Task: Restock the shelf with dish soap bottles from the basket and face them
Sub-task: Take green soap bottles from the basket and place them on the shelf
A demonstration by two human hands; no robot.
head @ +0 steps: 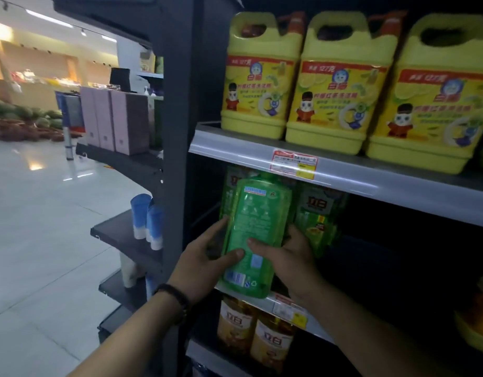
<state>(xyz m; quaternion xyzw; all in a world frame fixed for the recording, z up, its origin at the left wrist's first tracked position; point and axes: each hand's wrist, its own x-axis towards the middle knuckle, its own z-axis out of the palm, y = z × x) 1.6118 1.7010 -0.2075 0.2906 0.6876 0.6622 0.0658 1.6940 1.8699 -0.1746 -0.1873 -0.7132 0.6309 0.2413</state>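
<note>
Left hand [207, 257] and right hand [286, 257] both curl round the green bottle [256, 229] at the shelf edge [316, 329] — back label out (wrong way). Pushed in crooked, it could knock the neighbour bottle [319, 213] at 3 o'clock.

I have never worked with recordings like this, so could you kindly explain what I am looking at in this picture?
There is no machine here: a person wears a camera on the head, so this single picture looks forward and down at their own arms. The left hand and right hand both grip one green dish soap bottle, tilted, its back label and barcode toward the camera, at the front edge of the middle shelf. Behind it stand more green bottles, front labels out. Three yellow jugs fill the shelf above; amber bottles sit below.
</note>
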